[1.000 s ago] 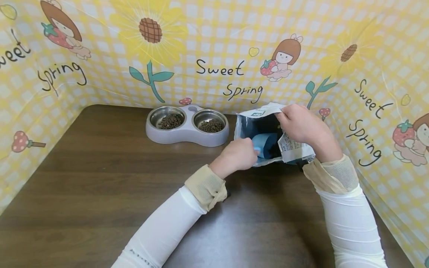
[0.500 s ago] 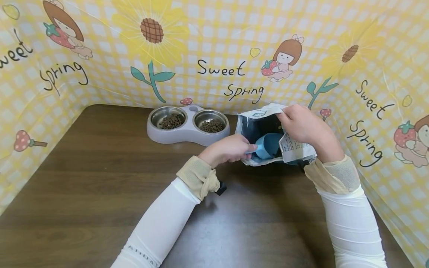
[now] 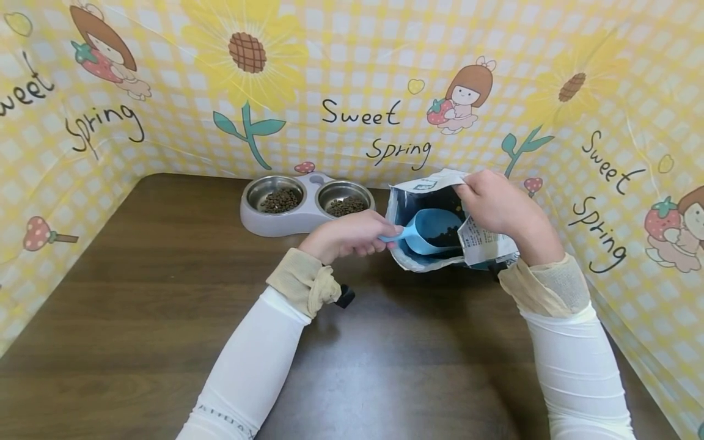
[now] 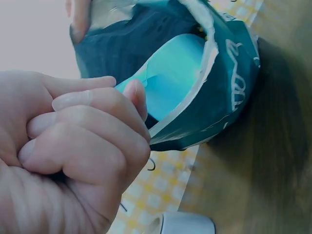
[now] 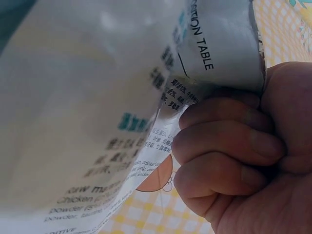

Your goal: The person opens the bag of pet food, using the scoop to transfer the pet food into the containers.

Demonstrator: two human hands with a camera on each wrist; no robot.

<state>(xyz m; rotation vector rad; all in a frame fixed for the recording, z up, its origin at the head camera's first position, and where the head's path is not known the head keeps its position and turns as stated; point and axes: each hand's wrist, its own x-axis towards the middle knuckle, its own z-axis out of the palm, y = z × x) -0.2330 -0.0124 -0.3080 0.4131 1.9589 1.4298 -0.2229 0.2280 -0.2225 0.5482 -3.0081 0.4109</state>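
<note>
My left hand (image 3: 354,237) pinches the handle of a light blue scoop (image 3: 426,221), whose bowl sits inside the mouth of a pet food bag (image 3: 426,264). Dark kibble (image 3: 447,236) lies in the scoop. In the left wrist view the fingers (image 4: 92,126) curl with the thumb along the blue handle. My right hand (image 3: 497,205) grips the bag's upper right edge and holds the mouth wide. Printed text covers the bag's side (image 5: 112,146) in the right wrist view, with the curled fingers (image 5: 224,146) beside it. The bag's depth is dark.
Left of the bag stands a pale lilac double feeder (image 3: 297,226) with two steel bowls, each holding some brown kibble (image 3: 279,200). My left hand partly overlaps the right bowl (image 3: 345,190). A yellow checked cloth (image 3: 363,61) walls the back and sides of the wooden table (image 3: 165,305).
My left hand has moved left and slightly up, drawing the scoop higher in the bag mouth, and kibble now shows in it. The right hand and bag have stayed nearly still.
</note>
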